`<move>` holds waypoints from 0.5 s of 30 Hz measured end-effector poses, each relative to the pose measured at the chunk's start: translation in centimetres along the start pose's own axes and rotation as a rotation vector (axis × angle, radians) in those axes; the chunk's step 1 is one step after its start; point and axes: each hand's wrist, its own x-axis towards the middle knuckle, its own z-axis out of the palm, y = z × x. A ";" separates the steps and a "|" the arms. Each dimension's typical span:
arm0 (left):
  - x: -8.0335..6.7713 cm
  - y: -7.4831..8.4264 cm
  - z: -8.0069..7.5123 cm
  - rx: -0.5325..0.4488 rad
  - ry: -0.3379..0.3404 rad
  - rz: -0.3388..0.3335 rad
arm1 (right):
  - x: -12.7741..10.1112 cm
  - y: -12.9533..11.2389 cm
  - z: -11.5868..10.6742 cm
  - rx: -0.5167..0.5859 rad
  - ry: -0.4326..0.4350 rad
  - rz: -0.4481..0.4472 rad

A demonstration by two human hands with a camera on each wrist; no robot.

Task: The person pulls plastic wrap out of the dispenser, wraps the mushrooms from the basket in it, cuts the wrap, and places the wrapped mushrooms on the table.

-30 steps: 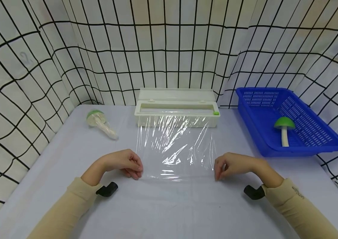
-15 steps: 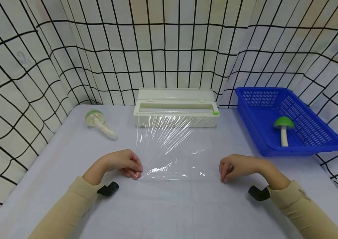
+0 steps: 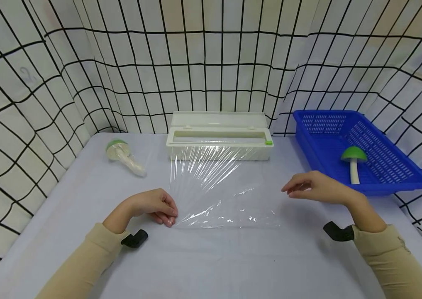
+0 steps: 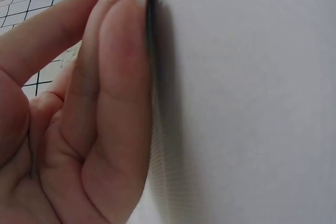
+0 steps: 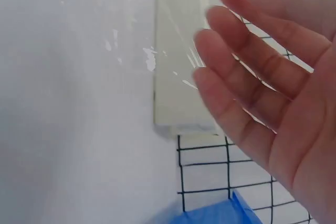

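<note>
A sheet of clear cling film [image 3: 218,191] runs from the white dispenser box [image 3: 218,141] at the back of the table toward me, with its near edge lying on the tabletop. My left hand [image 3: 169,215] rests on the table with curled fingers and pinches the film's near left corner; in the left wrist view the left hand [image 4: 105,103] lies against the table surface. My right hand [image 3: 297,189] hovers above the table to the right of the film, fingers straight and holding nothing. The right wrist view shows the right hand [image 5: 252,87] open, with the film [image 5: 131,51] and dispenser [image 5: 176,51] beyond it.
A blue basket [image 3: 382,189] at the right holds a green-capped toy mushroom [image 3: 354,162]. Another green-capped mushroom wrapped in film [image 3: 125,155] lies at the back left. Checked cloth walls surround the white table [image 3: 211,265].
My right hand has let go of the film's near right corner and risen up and to the right, its fingers straightening. The film has settled flatter. My left hand has stayed put.
</note>
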 end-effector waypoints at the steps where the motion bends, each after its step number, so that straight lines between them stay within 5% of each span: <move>1: 0.0 0.0 0.0 0.002 -0.001 0.002 | -0.2 0.0 -0.2 -0.012 0.046 -0.004; 8: 0.0 -0.1 0.1 0.005 -0.006 0.009 | -2.3 0.6 -2.7 -0.066 0.370 0.094; 15: -0.1 0.0 0.4 0.004 -0.003 0.002 | -4.4 2.7 -4.6 -0.065 0.488 0.200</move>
